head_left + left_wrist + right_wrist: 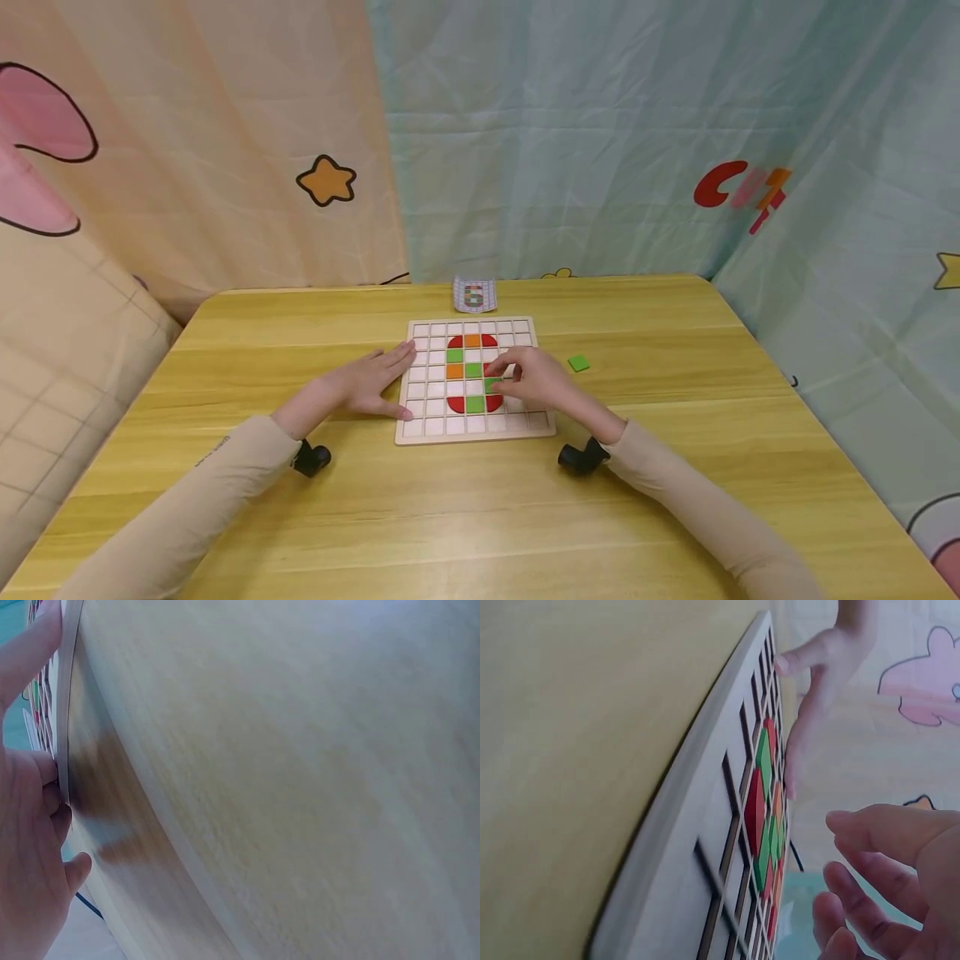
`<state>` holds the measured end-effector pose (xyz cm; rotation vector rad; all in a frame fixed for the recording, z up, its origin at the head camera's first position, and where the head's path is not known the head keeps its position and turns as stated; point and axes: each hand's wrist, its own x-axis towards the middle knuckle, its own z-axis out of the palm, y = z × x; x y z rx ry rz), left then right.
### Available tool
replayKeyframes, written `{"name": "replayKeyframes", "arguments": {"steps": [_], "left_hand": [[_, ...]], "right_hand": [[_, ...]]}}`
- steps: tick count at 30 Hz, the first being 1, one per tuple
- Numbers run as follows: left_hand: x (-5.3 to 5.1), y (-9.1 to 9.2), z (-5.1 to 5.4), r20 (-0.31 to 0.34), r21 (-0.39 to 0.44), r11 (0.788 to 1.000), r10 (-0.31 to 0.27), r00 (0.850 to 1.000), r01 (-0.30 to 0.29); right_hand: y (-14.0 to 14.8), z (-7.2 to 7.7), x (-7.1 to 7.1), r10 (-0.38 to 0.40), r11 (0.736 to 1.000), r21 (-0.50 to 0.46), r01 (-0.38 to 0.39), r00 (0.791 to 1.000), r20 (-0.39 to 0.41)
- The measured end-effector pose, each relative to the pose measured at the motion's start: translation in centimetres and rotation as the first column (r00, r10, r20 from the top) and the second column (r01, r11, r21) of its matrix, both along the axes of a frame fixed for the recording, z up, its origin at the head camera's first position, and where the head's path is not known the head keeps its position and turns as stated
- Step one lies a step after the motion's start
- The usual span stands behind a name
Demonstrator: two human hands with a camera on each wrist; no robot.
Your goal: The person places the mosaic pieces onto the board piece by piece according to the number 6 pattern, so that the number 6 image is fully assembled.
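Note:
A pale wooden grid board (437, 427) lies on the table, with red, orange and green tiles in its middle cells. My left hand (372, 382) rests along the board's left edge, fingers spread and thumb near the lower left corner. Over the right side of the pattern hovers my right hand (542, 379), its thumb and index finger close to a green tile (491, 385) that they partly cover. In the right wrist view, the right fingertips (841, 819) stand apart with nothing visible between them. Another green tile (578, 363) lies loose right of the board.
Behind the board lies a small card (475, 295) printed with a coloured grid pattern. The wooden table (480, 508) extends around the board. Printed curtains (600, 142) hang behind it. A black wrist mount (311, 458) sits under each forearm.

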<state>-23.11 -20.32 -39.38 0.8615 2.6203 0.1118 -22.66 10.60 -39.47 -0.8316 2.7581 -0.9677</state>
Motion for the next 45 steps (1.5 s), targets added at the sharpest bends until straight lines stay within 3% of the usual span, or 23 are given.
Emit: {"name": "replayKeyframes", "arguments": {"steps": [10,18,31,45], "left_hand": [[0.1,-0.2,-0.1,-0.013,0.013,1.0,-0.007,1.0,0.008],[0.1,-0.2,-0.3,-0.021,0.025,1.0,-0.015,1.0,0.015],[0.2,-0.2,-0.2,-0.02,0.026,1.0,-0.012,1.0,0.013],[0.0,-0.2,-0.3,-0.015,0.019,1.0,-0.008,1.0,0.008]], "right_hand": [[4.6,0.0,-0.6,-0.15,0.988,-0.046,0.15,0.989,-0.01],[8.2,-0.5,-0.7,-0.207,0.976,-0.074,0.204,0.977,-0.044],[11.4,-0.9,-1.6,-0.359,0.932,0.062,0.358,0.933,0.005],[11.1,-0.2,-1.9,-0.41,0.893,0.228,0.387,0.91,0.058]]}}
